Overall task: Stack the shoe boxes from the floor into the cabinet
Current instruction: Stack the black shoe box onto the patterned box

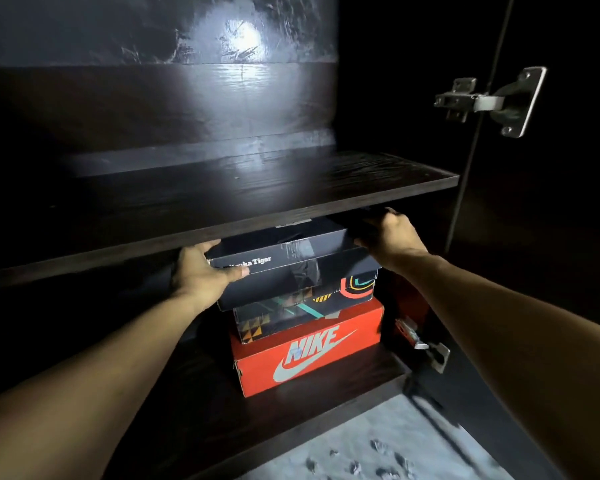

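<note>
Holding the black shoe box (284, 258) at its two short ends, left hand (201, 271) and right hand (390, 233) each curled round an end, I have it on top of the stack under the cabinet shelf (222, 202). Cardboard: judged light, stiff, crushable at the lid, so the ends seem the best grip. Count: three boxes stacked, black over patterned box (291, 306) over orange Nike box (309, 348); two hands.

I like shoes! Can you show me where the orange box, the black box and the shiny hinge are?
Orange box (312, 355): head view, on its front face by the swoosh.
Black box (284, 271): head view, on its front face.
Hinge (492, 102): head view, on its metal arm.
</note>
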